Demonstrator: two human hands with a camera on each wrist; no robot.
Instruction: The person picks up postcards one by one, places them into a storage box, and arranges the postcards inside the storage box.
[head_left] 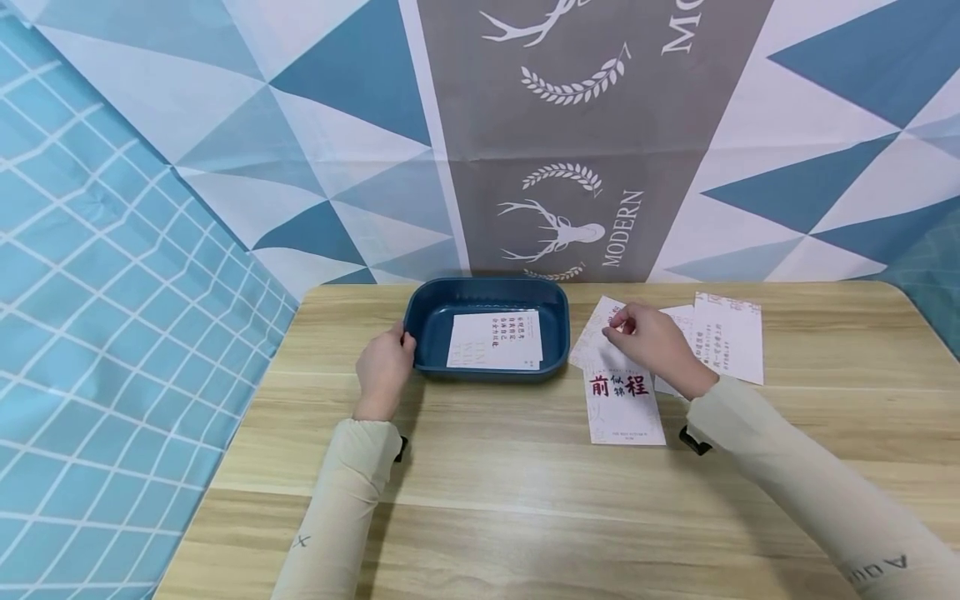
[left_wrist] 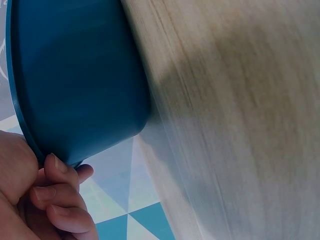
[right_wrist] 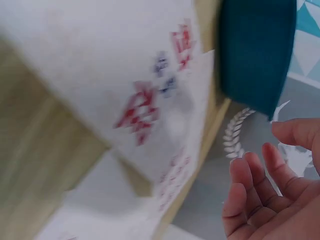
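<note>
A dark blue rectangular tray [head_left: 487, 376] stands at the table's back edge, holding a white printed card [head_left: 495, 340]. My left hand [head_left: 384, 371] grips its left rim; the left wrist view shows thumb and fingers pinching the rim's corner. To the tray's right, my right hand [head_left: 660, 342] hovers over several white cards with loosely bent fingers. In the right wrist view, thumb and fingertips are apart with nothing between them. Nearest lies a card with large red characters [head_left: 624, 412], overlapping a tilted card [head_left: 600, 329]. Another card [head_left: 735, 346] lies farther right, partly over its neighbour.
The wooden table [head_left: 480, 508] meets a patterned cloth backdrop [head_left: 555, 133] directly behind the tray and cards. A blue checked cloth [head_left: 112, 350] hangs along the left side. Black wrist straps [head_left: 695, 442] show at the sleeves.
</note>
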